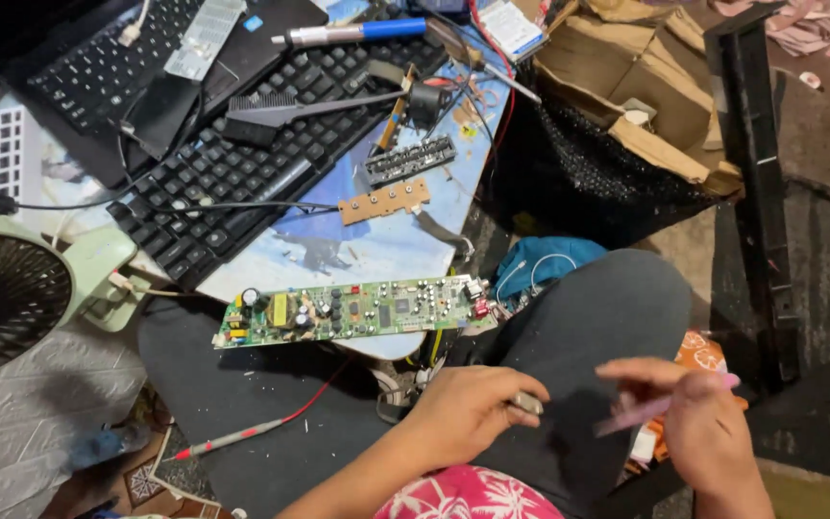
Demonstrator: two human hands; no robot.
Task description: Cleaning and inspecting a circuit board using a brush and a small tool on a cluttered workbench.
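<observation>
My left hand (pixel 468 408) rests over my dark-trousered lap, its fingers closed on a small grey metal piece (pixel 527 403). To its right, my right hand (pixel 698 413) is blurred and grips a thin pink stick-like tool (pixel 660 408) that points left toward the other hand. The two hands are a short gap apart. A long green circuit board (pixel 353 311) lies at the near edge of the low table (pixel 386 245), above and left of my left hand.
A black keyboard (pixel 242 159), a laptop, a small brown board (pixel 384 200), a marker (pixel 353 33) and wires crowd the table. A pale green fan (pixel 12 288) stands left. A red probe (pixel 242 435) lies on the floor. Cardboard and a black net basket (pixel 607 163) sit right.
</observation>
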